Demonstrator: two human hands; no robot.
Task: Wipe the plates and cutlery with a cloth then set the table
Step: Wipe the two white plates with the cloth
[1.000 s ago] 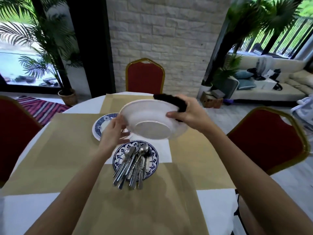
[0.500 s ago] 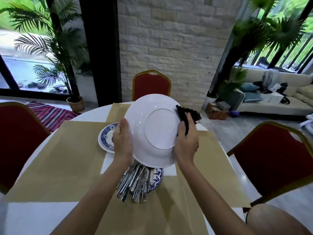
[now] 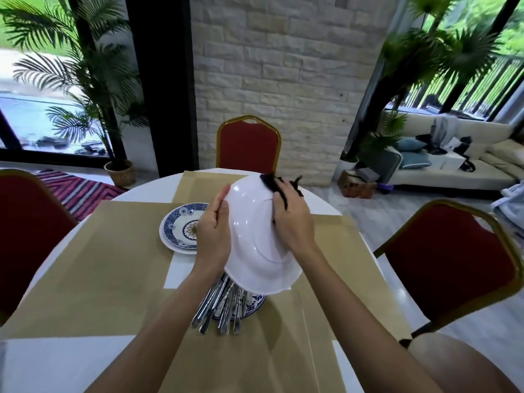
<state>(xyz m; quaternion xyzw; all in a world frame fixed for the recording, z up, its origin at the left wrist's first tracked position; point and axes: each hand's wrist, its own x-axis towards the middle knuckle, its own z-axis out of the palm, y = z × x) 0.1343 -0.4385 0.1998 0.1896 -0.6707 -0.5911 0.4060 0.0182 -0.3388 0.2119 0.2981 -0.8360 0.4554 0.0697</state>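
Observation:
I hold a white plate [image 3: 253,239] on edge above the table, its underside facing me. My left hand [image 3: 213,234] grips its left rim. My right hand [image 3: 293,222] presses a black cloth [image 3: 273,182] against the plate's upper right rim, fingers curled round the cloth. Below the plate, several pieces of steel cutlery [image 3: 219,307] lie piled on a blue-patterned plate [image 3: 255,303], mostly hidden. Another blue-patterned plate [image 3: 180,226] sits on the table to the left, partly behind my left hand.
The round white table [image 3: 37,361] carries tan placemats [image 3: 107,268]. Red chairs stand at the far side [image 3: 248,146], left [image 3: 25,234] and right [image 3: 450,259]. My knee [image 3: 450,361] shows at lower right.
The plate has tipped from nearly flat to standing on edge and turned edge-on toward the right. My right hand with the cloth has moved up onto the plate's upper rim.

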